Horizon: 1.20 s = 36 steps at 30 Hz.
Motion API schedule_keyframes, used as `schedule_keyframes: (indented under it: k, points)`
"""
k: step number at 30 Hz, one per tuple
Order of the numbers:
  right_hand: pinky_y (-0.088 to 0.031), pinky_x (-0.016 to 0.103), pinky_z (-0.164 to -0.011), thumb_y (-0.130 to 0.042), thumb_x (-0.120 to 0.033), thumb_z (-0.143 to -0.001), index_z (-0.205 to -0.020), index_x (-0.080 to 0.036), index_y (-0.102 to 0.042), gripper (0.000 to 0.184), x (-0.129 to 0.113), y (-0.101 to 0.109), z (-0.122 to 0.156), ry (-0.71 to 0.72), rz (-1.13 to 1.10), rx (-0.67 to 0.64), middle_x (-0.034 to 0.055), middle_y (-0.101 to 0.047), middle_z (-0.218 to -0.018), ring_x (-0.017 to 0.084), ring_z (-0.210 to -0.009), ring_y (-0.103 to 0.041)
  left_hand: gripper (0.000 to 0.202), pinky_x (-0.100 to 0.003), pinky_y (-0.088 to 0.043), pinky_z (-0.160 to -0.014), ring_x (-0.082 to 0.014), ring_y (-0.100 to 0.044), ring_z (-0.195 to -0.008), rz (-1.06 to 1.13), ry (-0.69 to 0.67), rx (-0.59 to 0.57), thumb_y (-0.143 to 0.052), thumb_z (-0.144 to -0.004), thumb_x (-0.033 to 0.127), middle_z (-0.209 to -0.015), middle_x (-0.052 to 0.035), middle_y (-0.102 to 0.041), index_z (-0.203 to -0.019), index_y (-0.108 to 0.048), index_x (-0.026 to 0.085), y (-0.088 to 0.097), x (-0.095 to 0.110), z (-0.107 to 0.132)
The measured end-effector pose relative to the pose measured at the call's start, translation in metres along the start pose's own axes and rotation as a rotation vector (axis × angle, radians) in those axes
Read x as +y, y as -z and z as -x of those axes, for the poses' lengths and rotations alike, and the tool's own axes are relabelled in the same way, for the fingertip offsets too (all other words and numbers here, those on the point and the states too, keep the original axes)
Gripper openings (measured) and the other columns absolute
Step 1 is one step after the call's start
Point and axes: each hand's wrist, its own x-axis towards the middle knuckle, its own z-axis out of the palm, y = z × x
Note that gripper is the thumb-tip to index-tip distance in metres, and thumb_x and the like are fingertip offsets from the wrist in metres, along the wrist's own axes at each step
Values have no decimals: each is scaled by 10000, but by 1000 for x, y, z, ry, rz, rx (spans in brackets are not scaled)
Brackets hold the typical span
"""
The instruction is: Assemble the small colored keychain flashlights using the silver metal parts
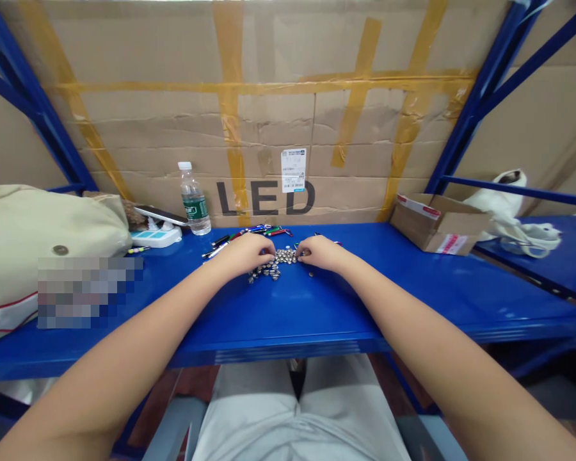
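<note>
A pile of small, shiny, silvery metal pieces (285,256) lies on the blue tabletop, too small for me to tell their kind. At its left edge is my left hand (250,253), fingers curled and closed, thumb and fingertips down at the pieces. My right hand (320,252) is closed in a similar pinch at the right edge of the pile. Whatever either hand pinches is hidden or too small to name. One loose metal piece (311,274) lies apart, below my right hand. Behind my left hand are several pens and carabiner-like clips (259,230), partly covered by it.
A water bottle (195,202) stands back left, beside a white power strip (157,237) with a phone above it. A pale bag (52,224) fills the left side. At back right sits an open cardboard box (429,224). A large taped carton (173,141) walls the back.
</note>
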Motion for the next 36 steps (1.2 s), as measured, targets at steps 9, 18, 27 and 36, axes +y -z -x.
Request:
schedule_keyframes:
  k: [9,18,27,36]
  points:
    - [-392,218,-638,-579,-217,-761,-867,-201,-714,172,10,-8,-6,-39,27,13,41,-710,-885,164,-792,-618,99,-260,-417,-646,-173,-602,-671,-53,51,-254,-621,-682,220,-749,-19,-703,-731,-705,231,-8,2,-38]
    - [-397,234,-641,-584,-286,-795,-879,-193,-696,169,9,-6,-4,17,33,-44,52,-708,-864,182,-792,-621,79,-267,-423,-634,-170,-592,-621,-41,141,-227,-664,-660,295,-664,-18,-679,-673,-690,221,-16,1,-44]
    - [-389,252,-671,-458,-290,-885,-886,-170,-664,238,7,-10,-6,17,130,-42,90,-691,-931,193,-826,-616,174,-280,-431,-647,-210,-610,-738,-89,99,-113,-596,-643,173,-802,-42,-687,-788,-681,215,-18,8,-36]
    - [-374,236,-645,-474,-250,-859,-875,-175,-653,195,1,-5,-1,32,28,25,72,-688,-910,171,-781,-599,157,-281,-415,-619,-186,-580,-621,-81,80,-118,-614,-713,346,-667,-35,-671,-694,-695,212,-18,9,-36]
